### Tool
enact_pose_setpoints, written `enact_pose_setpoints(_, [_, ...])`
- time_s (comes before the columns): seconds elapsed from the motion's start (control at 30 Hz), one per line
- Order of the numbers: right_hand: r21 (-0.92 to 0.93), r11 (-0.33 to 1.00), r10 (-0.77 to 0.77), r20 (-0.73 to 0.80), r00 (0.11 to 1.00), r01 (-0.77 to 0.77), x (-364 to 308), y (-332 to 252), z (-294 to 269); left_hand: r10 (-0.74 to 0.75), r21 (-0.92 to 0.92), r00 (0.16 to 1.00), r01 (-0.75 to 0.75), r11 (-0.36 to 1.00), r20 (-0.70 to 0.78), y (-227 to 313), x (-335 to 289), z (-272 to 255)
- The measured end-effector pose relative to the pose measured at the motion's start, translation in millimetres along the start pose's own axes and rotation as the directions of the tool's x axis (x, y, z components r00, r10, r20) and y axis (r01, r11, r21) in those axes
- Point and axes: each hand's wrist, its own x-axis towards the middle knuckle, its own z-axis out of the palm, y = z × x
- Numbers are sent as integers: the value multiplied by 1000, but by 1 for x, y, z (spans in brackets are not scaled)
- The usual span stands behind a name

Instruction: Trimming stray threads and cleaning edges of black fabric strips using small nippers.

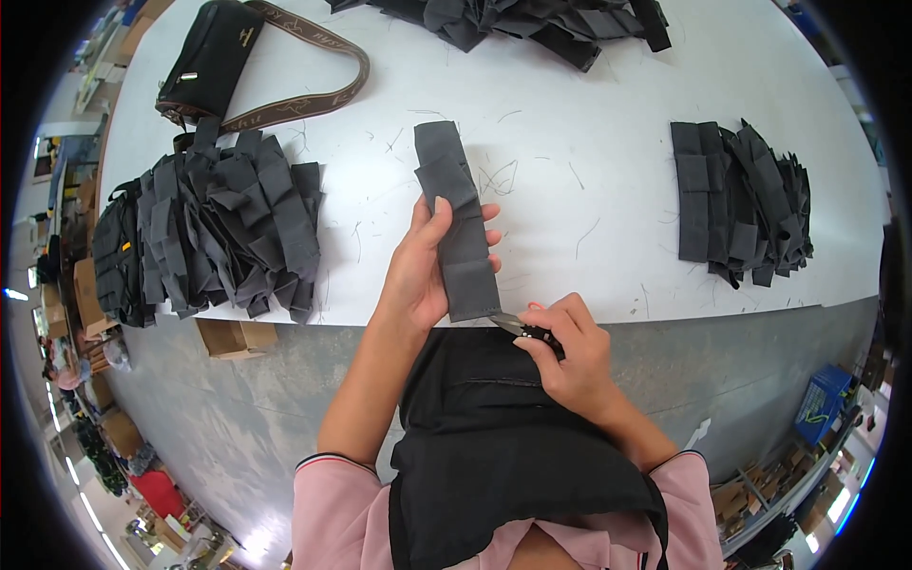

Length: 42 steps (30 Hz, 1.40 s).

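Observation:
My left hand (pixel 424 264) is closed round a dark grey fabric strip (pixel 462 237), thumb on top and fingertips showing past its right edge. The strip stands lengthwise away from me over the table's near edge, with a fold or overlap toward its far end. In my right hand (pixel 579 353) I grip small thread snips (pixel 534 332) with a dark handle. Their metal blades point left and meet the strip's near right corner, where a stitched line runs across the end. Whether the blades touch a thread is too small to tell.
The white table (pixel 380 218) carries scattered thread bits. Similar strips lie in a left pile (pixel 233 214), a right pile (pixel 741 199) and a far heap (pixel 513 21). A black bag (pixel 207 62) with a patterned strap is far left; a cardboard box (pixel 236 338) sits below the near edge.

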Motion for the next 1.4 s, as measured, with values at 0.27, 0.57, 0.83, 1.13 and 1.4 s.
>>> enact_pose_setpoints(0.27, [-94,990,-98,61,993,104,1,1,0,10,29,1000,-9,1000,-16,-1,-4,7])
enact_pose_setpoints(0.57, [-76,995,-48,244,969,68,23,-13,-2,-4,74,999,1,997,49,-2,-6,11])
enact_pose_setpoints(0.83, [-116,965,-208,212,955,236,23,-8,2,-55,42,998,54,998,30,-1,-7,12])
enact_pose_setpoints(1.13, [-59,993,-84,210,974,98,15,-8,-5,-49,56,998,47,997,49,0,-9,12])
enact_pose_setpoints(1.4, [-19,999,48,148,988,-46,20,-20,13,1,31,998,-3,1000,59,-2,-12,15])
